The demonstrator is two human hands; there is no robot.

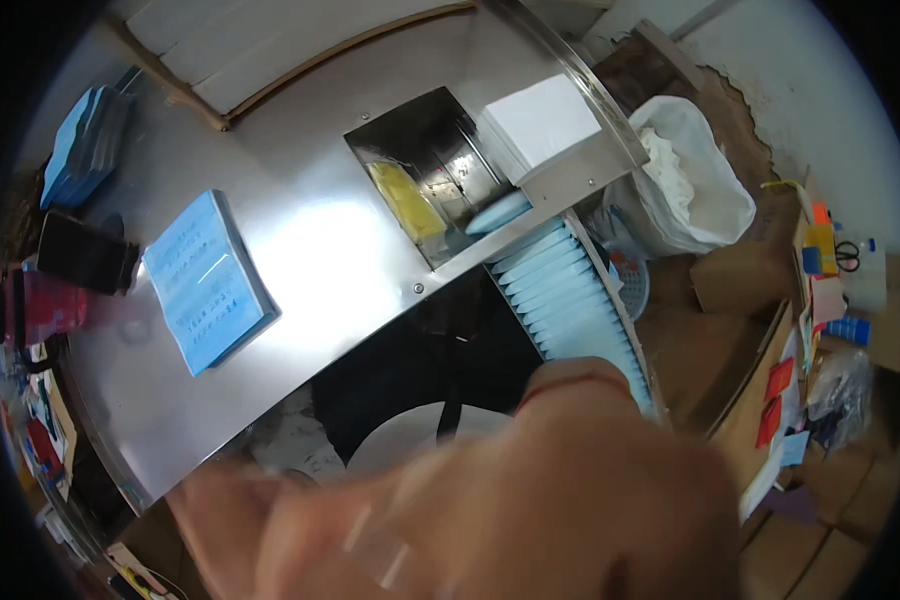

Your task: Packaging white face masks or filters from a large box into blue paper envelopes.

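Observation:
Both my hands fill the lower part of the head view, close up and smeared by motion. My left hand [235,525] is below the metal table's near edge. To its right, my right hand [570,490] hides the near end of a long box packed with a row of light blue packets [560,285]. A thin reddish band [577,381] crosses the skin at its far side. A clear, shiny strip [378,550] shows between the hands; what it belongs to is unclear. Fingers are too blurred to show a grip.
The metal table [300,215] carries a blue stack of sheets [205,285], a white stack [540,120] and a dark phone-like object [85,250]. A yellow packet [407,203] lies in its square opening. At right stand a white bag [705,185] and cardboard [740,280].

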